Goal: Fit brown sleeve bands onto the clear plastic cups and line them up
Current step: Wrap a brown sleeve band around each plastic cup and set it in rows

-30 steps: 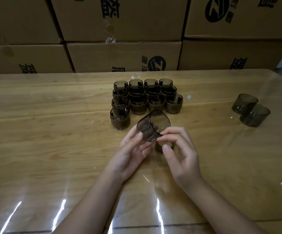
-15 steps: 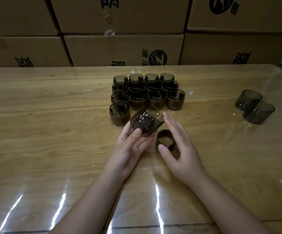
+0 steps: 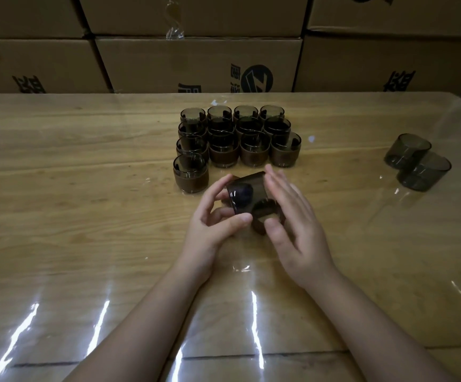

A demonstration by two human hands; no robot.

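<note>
My left hand (image 3: 212,224) grips a clear smoky plastic cup (image 3: 247,194), tilted on its side just above the table with its mouth toward me. My right hand (image 3: 301,230) closes around a brown sleeve band (image 3: 259,225) just right of the cup, thumb on its near side and fingers stretched along the far side. The band touches the cup's lower right. Several cups with brown bands (image 3: 234,139) stand in rows behind my hands. The nearest one (image 3: 190,175) starts a front row at the left.
Two bare clear cups (image 3: 416,165) stand together at the right of the wooden table (image 3: 86,216), which has a glossy plastic cover. Stacked cardboard boxes (image 3: 196,64) form a wall along the table's far edge.
My left hand turned the cup from bottom-toward-me to mouth-toward-me and lowered it. My right hand let go of the cup, dropped onto the band on the table and closed around it.
</note>
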